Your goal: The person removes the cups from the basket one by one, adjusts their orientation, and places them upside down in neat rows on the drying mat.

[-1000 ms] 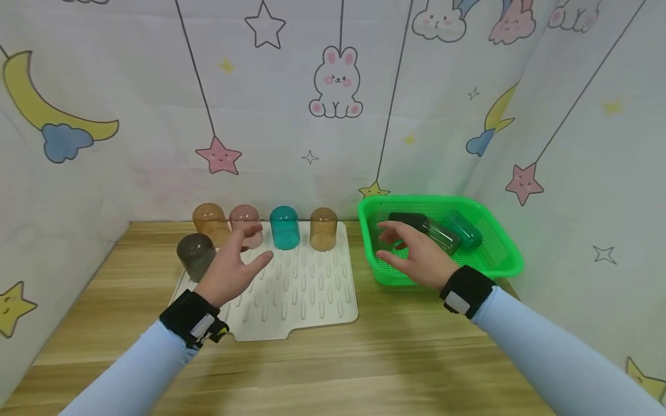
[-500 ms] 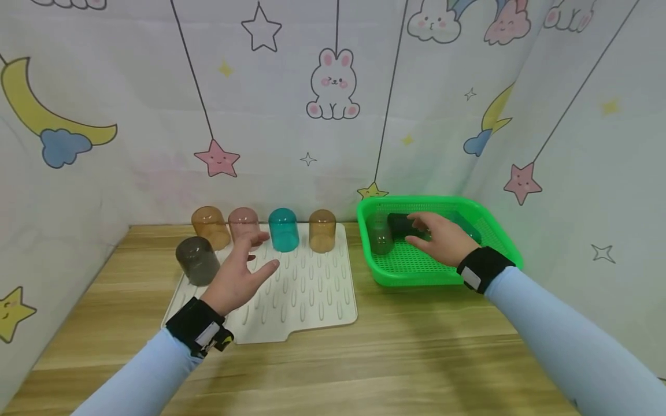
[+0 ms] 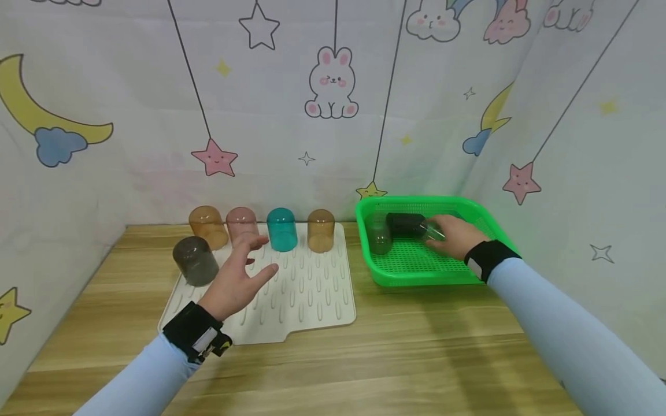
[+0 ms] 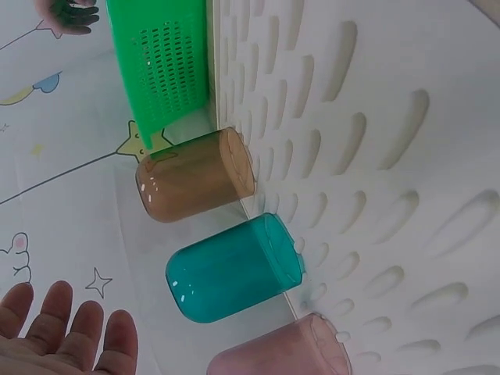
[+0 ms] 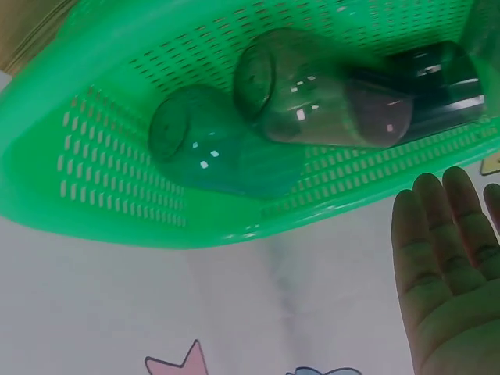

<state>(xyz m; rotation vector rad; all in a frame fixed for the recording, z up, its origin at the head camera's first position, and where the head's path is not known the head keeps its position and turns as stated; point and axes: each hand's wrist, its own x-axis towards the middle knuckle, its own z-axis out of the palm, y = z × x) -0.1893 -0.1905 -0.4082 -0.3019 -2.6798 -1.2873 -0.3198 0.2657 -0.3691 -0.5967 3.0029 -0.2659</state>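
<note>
- Blue sleeves (image 3: 562,335) and black wristbands (image 3: 192,332) frame a wood-grain desk (image 3: 333,370) in the foreground.
- The left hand (image 3: 234,283) hovers over a white mat (image 3: 307,300), thumb spread from gently bent fingers, holding nothing.
- Beside it, a grey cup (image 3: 195,263) stands inverted at the mat's left edge, domed base up.
- At right, the right hand (image 3: 458,236) reaches into a green basket (image 3: 421,279), its fingers (image 5: 455,226) extended and gripping nothing in the wrist view; whether they touch glass cannot be told.
- Nearest that hand, a smoky cup (image 5: 305,94) lies on its side in the basket, its long axis slanting from upper left to lower right in the head view; which end is the mouth is unclear.
- A dark cup (image 3: 404,225) lies end to end with it, its axis running nearly left to right, while a second teal cup (image 5: 226,148) lies alongside.
- A clear cup (image 3: 378,240) rests at the basket's left end.
- Along the mat's far edge, a row of amber (image 3: 320,231), teal (image 3: 281,230), pink (image 3: 241,222) and another amber cup (image 3: 208,227) stands mouth-down, long axes vertical.
- Behind, a white curtain (image 3: 276,104) carries cartoon stars.
</note>
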